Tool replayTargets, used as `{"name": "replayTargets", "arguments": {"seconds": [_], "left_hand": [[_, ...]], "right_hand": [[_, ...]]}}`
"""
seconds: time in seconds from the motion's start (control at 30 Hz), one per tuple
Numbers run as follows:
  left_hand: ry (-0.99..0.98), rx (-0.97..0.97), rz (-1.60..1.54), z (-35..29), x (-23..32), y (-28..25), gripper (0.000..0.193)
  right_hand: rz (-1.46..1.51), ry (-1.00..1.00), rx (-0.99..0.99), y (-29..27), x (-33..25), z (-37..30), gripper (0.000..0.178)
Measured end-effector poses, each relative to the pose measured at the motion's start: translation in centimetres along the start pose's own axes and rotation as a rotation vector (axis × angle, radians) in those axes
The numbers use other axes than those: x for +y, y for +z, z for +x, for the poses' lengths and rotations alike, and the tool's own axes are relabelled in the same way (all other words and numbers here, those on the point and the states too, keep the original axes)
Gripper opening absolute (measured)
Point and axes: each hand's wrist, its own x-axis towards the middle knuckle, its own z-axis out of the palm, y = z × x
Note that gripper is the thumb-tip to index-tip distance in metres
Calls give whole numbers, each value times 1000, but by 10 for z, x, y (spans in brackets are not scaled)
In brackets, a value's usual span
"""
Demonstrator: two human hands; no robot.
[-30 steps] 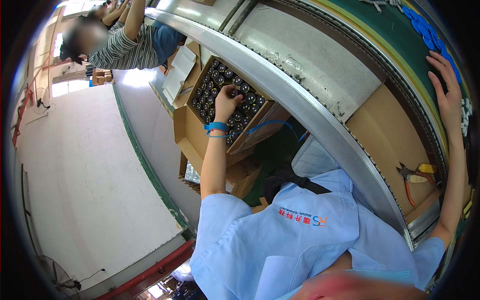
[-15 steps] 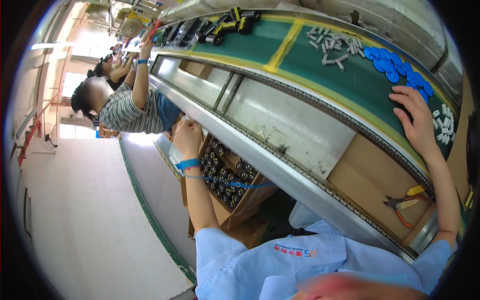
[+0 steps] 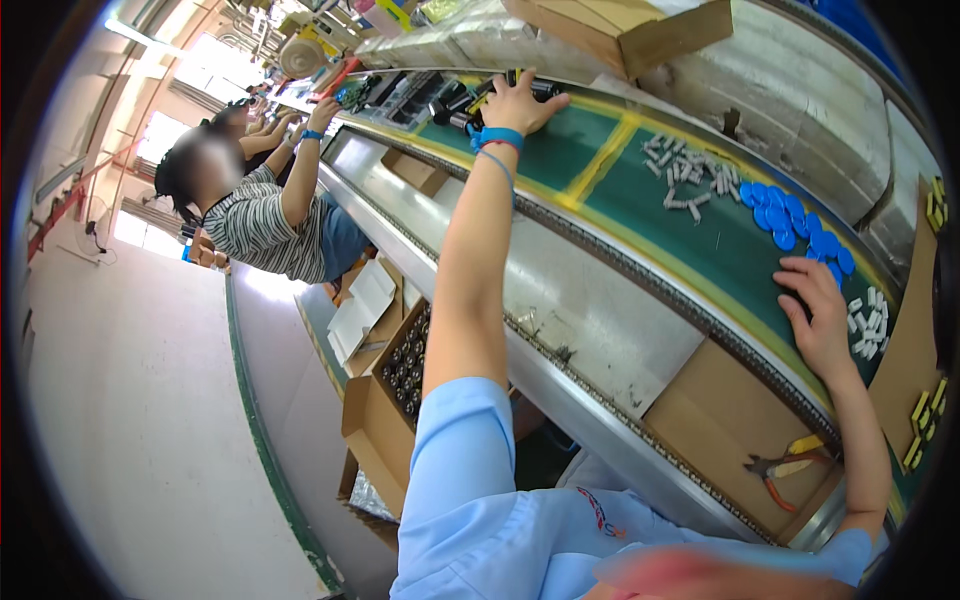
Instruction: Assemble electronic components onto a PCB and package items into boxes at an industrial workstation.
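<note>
My left hand (image 3: 513, 108) is stretched far across the green conveyor belt (image 3: 560, 150), fingers spread over a cluster of black-and-yellow flashlight-like devices (image 3: 460, 107). A black cylindrical end (image 3: 545, 90) shows between its thumb and fingers; no closed grip is visible. On the belt's near right part rests my right hand (image 3: 818, 318), its slightly bent fingers apart and holding nothing. Blue discs (image 3: 775, 212) lie just beyond its fingertips, and short white cylinders (image 3: 868, 325) beside it. Farther left on the belt is a scatter of small grey cylinders with leads (image 3: 690, 172).
Orange-handled cutters (image 3: 785, 468) lie on cardboard below the belt's chain edge. A carton of black round parts (image 3: 405, 370) stands left of the metal rail. Another person in a striped shirt (image 3: 262, 235) works farther along. An open carton (image 3: 640, 45) sits beyond the belt.
My left hand has swung from above the carton left of the rail, up and across to the black-and-yellow devices. A white tray-like piece now shows near that carton. The right hand stays on the belt.
</note>
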Motion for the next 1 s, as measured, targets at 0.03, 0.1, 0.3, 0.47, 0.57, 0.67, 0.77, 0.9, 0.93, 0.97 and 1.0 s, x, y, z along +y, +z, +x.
{"name": "replayTargets", "arguments": {"seconds": [0.03,0.1,0.3,0.47,0.57,0.67,0.77,0.9,0.93,0.97,1.0], "left_hand": [[-60,-80,-7,12,7,3,97],[-87,-115,34,26,0,13,100],[-7,-12,-134,30,-17,32,85],[191,-21,-208,8,-8,27,71],[366,-19,-285,-9,-10,24,68],[465,-77,-338,-23,-3,23,68],[524,-127,-337,-20,4,12,63],[410,-95,-171,-16,22,9,51],[378,-71,-124,-18,26,12,50],[380,-77,-96,-17,27,13,52],[357,-120,-78,-14,27,14,52]], "right_hand": [[16,18,-8,-1,-1,0,24],[54,37,-23,1,-3,2,23],[62,56,-24,-1,-2,6,22],[59,63,-12,0,1,4,21],[66,47,-4,2,4,7,21],[59,49,-4,2,4,8,21],[59,44,-4,-1,3,7,21],[44,12,21,-1,5,4,19],[36,13,20,0,6,3,18],[40,11,22,2,6,4,17],[47,9,23,3,6,3,17]]}}
